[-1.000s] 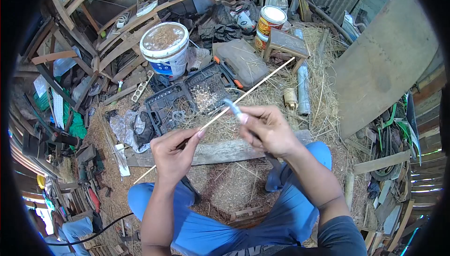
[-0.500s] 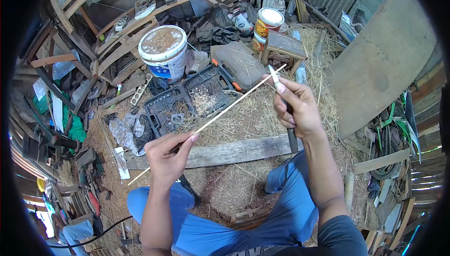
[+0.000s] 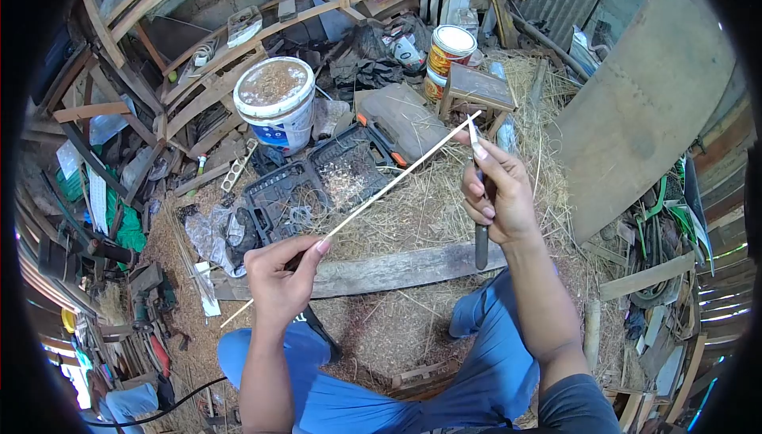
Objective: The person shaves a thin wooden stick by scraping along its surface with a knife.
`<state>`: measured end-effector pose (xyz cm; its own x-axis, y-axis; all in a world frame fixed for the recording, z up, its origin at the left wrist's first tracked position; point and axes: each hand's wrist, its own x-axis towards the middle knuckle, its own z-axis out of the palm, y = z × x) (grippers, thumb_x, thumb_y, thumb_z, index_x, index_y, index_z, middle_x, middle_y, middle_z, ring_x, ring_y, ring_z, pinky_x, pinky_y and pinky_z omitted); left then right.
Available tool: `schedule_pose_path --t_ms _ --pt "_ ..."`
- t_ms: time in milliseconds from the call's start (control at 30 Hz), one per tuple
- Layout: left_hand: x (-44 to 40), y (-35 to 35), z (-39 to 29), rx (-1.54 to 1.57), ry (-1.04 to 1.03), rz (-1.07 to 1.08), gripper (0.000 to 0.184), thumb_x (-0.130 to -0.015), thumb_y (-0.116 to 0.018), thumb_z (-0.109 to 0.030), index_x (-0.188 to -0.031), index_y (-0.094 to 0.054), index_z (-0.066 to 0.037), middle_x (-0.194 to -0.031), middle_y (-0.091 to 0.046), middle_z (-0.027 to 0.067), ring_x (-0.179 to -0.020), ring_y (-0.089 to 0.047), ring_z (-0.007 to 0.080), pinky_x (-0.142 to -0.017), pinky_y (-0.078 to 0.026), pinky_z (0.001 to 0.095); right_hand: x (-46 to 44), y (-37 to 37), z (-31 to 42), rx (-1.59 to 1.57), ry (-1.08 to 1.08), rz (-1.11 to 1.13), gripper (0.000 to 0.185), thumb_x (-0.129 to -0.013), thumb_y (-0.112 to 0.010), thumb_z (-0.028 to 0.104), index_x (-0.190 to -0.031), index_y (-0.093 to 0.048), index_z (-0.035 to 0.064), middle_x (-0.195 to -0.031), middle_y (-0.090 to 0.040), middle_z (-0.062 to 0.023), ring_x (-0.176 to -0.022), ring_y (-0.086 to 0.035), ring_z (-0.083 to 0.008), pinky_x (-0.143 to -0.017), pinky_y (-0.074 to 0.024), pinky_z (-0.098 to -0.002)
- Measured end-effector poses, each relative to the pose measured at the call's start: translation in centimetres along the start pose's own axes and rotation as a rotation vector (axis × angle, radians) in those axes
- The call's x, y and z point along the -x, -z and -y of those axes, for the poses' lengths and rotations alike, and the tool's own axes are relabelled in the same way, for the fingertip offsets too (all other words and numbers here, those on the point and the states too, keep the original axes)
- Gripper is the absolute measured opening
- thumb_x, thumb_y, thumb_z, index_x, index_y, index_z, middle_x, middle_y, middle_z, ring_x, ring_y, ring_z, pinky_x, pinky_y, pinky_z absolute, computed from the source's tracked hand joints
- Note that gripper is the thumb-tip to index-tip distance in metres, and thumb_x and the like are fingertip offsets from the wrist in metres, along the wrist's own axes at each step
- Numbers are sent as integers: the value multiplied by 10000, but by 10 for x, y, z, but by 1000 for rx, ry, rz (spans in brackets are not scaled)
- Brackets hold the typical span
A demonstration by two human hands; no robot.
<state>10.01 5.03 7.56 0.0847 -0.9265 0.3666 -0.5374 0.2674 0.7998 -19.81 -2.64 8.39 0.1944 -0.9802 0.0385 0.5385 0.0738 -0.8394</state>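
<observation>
A thin pale stick [image 3: 397, 181] runs diagonally from the lower left to the upper right. My left hand [image 3: 281, 277] pinches it between thumb and fingers, with its lower end showing below the hand. In my right hand [image 3: 502, 192] is a knife [image 3: 482, 245] with a dark handle, its blade pointing up beside the stick's upper end. My right index finger reaches behind that end; whether the blade touches the stick I cannot tell.
An open tool case [image 3: 285, 197] with shavings lies ahead, near a white bucket [image 3: 275, 104], a small wooden stool [image 3: 481, 87] and stacked cans [image 3: 449, 51]. A wooden plank [image 3: 397, 270] crosses before my knees. A large board [image 3: 651, 108] leans at the right.
Since one second ago, my right hand with the knife has moved right, from the stick's middle to its upper end. My left hand has shifted slightly left and down, still holding the stick.
</observation>
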Motion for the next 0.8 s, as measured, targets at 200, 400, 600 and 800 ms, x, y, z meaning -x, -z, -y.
schedule_pose_path --t_ms 200,400,600,800 --pt "0 -3 0 1 4 12 74 -862 -774 -40 -891 -768 29 -634 -673 74 -541 -558 64 -504 -416 245 3 -2 -4 -78 79 6 404 -1083 -485 228 -1404 -523 -14 -653 -542 -38 -384 -349 -40 -343 -278 -203" --pt "2 -5 0 5 -4 21 63 -865 -765 -28 -879 -763 34 -621 -664 71 -528 -542 62 -493 -397 243 8 -5 0 -7 79 -32 406 -1084 -491 254 -1403 -530 5 -649 -547 -42 -375 -349 -46 -336 -281 -209" --pt "5 -6 1 -21 4 85 71 -870 -762 -36 -873 -762 34 -601 -645 76 -516 -524 58 -483 -376 248 8 -7 2 -67 99 -76 337 -1057 -564 232 -1299 -595 -2 -630 -521 -15 -380 -352 -39 -332 -272 -208" --pt "7 -8 3 -40 25 139 85 -879 -754 -56 -869 -764 28 -566 -604 69 -494 -513 65 -481 -371 243 8 -2 -1 -61 124 -137 296 -1021 -640 243 -1146 -637 -26 -600 -498 2 -381 -353 -44 -337 -251 -221"
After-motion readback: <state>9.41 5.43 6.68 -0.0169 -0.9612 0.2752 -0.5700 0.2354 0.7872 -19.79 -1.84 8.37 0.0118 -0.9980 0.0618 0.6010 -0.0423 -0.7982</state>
